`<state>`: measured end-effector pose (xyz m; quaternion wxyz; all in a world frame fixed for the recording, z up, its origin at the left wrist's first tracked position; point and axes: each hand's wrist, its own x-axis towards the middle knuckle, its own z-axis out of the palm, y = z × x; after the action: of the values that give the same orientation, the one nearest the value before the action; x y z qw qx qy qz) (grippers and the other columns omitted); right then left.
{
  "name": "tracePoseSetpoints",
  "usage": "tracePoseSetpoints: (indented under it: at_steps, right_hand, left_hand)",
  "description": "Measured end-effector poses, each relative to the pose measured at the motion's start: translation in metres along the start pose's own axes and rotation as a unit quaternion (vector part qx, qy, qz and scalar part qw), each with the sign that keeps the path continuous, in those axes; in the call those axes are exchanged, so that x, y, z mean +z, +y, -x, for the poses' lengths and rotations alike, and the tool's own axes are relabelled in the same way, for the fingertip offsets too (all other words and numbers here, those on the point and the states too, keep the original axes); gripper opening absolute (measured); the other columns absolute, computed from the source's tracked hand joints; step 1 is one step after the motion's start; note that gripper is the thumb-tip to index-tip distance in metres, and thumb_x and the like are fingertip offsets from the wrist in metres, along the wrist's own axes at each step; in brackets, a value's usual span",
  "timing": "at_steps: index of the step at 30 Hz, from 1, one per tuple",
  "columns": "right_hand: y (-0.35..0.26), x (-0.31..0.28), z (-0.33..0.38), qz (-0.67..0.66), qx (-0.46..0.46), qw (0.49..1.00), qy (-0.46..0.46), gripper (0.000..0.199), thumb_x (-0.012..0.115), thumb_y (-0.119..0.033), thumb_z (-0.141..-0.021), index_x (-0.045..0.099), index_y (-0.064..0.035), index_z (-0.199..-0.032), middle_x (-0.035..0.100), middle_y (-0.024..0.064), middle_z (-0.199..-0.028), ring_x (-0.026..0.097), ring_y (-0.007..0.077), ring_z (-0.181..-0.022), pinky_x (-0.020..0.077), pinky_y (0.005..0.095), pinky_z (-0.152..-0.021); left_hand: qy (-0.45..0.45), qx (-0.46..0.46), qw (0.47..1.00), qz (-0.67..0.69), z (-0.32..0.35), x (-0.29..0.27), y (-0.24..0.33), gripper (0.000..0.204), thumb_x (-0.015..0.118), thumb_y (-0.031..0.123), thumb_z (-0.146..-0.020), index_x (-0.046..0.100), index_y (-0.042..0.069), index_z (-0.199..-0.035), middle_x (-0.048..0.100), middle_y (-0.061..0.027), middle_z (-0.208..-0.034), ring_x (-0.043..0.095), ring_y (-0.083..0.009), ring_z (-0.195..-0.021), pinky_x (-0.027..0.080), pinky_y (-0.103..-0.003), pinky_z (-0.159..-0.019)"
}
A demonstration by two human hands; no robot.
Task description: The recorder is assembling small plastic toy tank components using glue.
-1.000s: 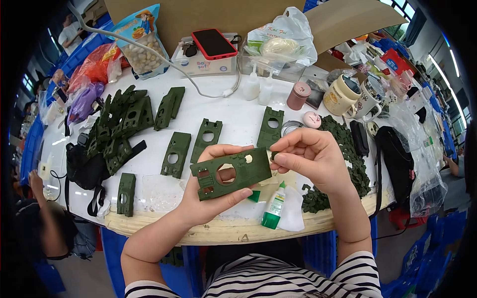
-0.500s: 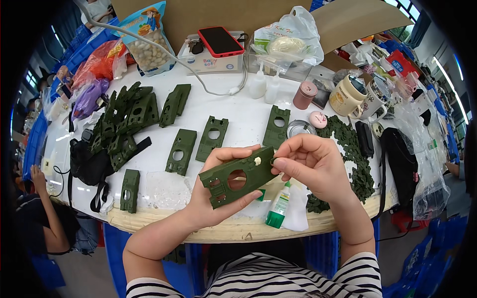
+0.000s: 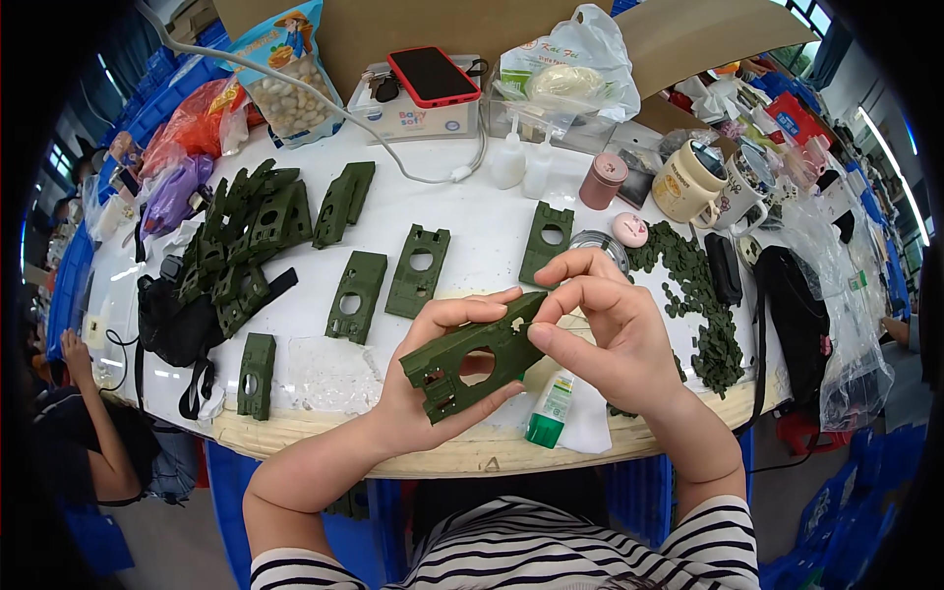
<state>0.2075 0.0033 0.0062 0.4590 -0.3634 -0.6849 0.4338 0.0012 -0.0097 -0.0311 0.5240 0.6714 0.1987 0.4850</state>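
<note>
Green plastic piece held between two hands above the desk

The green piece (image 3: 509, 354) is long and box-like, in dark matte green. It has one large round hole near its middle, smaller square openings at the left end, and a small pale spot near the right end. It is in the air above the front part of the desk (image 3: 305, 307), tilted, so that its right end stands higher in the view.

The left hand (image 3: 395, 405) carries it from the left. Its grip is clamped on the piece, with the fingers along the far long side and the thumb along the near one. The right hand (image 3: 619, 344) comes from the right with bent fingers. Its thumb and forefinger are at the right end, just beside the pale spot. Whether this grip is closed on something small, I cannot tell, because the fingers hide it. A green-and-white bottle (image 3: 551, 408) lies below the hands.
</note>
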Motion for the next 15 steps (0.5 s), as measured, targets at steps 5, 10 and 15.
tracePoseSetpoints:
  at_steps: [5, 10, 15]
  right_hand:
    - [0.0015, 0.0007, 0.0000, -0.014, 0.009, 1.000, -0.008, 0.009, 0.072, -0.012, -0.079, 0.068, -0.0043, -0.081, 0.055, 0.0068, -0.102, 0.052, 0.0156, -0.100, 0.0381, 0.0306, -0.092]
    - [0.0006, 0.0006, 0.0001, -0.007, 0.004, 1.000, -0.008, 0.009, 0.072, -0.012, -0.079, 0.068, -0.0038, -0.081, 0.055, 0.0067, -0.100, 0.052, 0.0154, -0.098, 0.0386, 0.0293, -0.090]
    - [0.0003, 0.0015, 0.0003, -0.004, 0.005, 1.000, -0.005, 0.009, 0.072, -0.011, -0.079, 0.068, -0.0034, -0.081, 0.055, 0.0068, -0.099, 0.052, 0.0152, -0.097, 0.0390, 0.0291, -0.089]
  left_hand:
    - [-0.001, -0.001, 1.000, 0.007, -0.0011, 0.0003, 0.0002, 0.058, 0.068, -0.008, -0.079, 0.039, 0.005, -0.128, 0.038, -0.0188, -0.141, 0.048, -0.0230, -0.125, 0.052, -0.034, -0.095]
    - [-0.003, 0.003, 1.000, -0.002, -0.0016, 0.0012, 0.0014, 0.057, 0.068, -0.008, -0.080, 0.039, 0.005, -0.127, 0.038, -0.0186, -0.141, 0.048, -0.0233, -0.126, 0.053, -0.033, -0.094]
    - [-0.003, 0.006, 1.000, 0.003, -0.0017, 0.0016, 0.0012, 0.057, 0.068, -0.008, -0.079, 0.039, 0.004, -0.127, 0.038, -0.0188, -0.141, 0.048, -0.0234, -0.126, 0.053, -0.033, -0.094]
